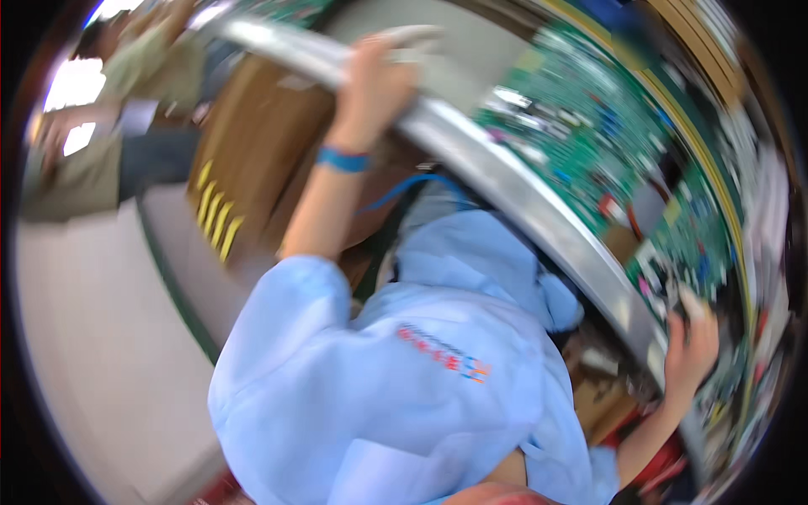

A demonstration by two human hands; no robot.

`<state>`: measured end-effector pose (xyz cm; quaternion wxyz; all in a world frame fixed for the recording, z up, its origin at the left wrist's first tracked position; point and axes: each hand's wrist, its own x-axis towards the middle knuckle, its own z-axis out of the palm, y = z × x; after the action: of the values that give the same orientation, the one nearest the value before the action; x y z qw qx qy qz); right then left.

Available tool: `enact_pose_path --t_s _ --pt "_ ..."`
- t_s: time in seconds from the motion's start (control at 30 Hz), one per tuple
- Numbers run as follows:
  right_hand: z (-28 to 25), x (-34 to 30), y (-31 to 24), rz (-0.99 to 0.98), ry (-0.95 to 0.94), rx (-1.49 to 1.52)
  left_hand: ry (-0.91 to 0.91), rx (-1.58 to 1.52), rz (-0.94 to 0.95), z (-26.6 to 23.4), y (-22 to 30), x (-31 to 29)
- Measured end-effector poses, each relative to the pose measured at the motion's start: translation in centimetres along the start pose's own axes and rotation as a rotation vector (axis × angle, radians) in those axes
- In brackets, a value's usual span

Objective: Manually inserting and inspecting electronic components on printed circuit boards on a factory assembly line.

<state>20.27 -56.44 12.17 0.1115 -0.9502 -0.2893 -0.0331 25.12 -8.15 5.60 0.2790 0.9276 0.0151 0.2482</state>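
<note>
My left hand (376, 88), with a blue wrist strap (342, 159) below it, is over the metal edge rail (513, 168) of the bench. Its white-covered fingertips stretch to the right over a pale bare surface (471, 50); nothing shows between them. Low on the right, my right hand (692, 349) reaches over the rail's other end. Its fingers look apart, with white-covered tips, beside the near corner of a green circuit board (705, 231). A larger green circuit board (581, 118), crowded with small parts, lies between my hands. Motion blur hides fine detail at both hands' fingertips.
A yellow-edged rail (703, 160) runs behind the boards. Left of me stand a brown carton (261, 126) with yellow stripes and a pale surface (101, 337) with a dark green edge. Another person (160, 67) is at the upper left. A blue cord (421, 179) hangs below the bench.
</note>
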Motion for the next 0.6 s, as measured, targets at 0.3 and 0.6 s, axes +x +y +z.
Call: enact_pose_path --t_s 0.3,0.6 --pt "1.2 2.0 -2.3 0.150 -0.102 0.009 0.264 0.243 0.055 -6.6 -3.7 -4.2" --pt "1.6 2.6 -3.0 -0.022 0.018 0.024 0.037 0.940 -1.045 -27.7 -21.8 -15.0"
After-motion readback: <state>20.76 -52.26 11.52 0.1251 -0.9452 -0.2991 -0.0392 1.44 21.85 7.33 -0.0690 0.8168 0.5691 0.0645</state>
